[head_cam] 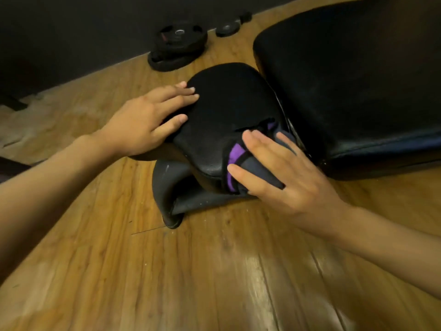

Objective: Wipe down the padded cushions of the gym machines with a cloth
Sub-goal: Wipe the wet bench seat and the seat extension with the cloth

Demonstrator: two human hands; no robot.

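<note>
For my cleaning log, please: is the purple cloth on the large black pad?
No, the right hand presses the purple and grey cloth against the small black seat cushion.

The small, rounded black padded seat cushion (229,108) lay roughly level, its vinyl top matte and its near edge glossy. A folded purple and dark grey cloth (238,154) sat bunched on that cushion's near right corner, draped over the edge and pressed under the straight fingers of the right hand (286,177). The large black padded back cushion (353,80) lay just right of the seat cushion, faintly shiny.
</note>
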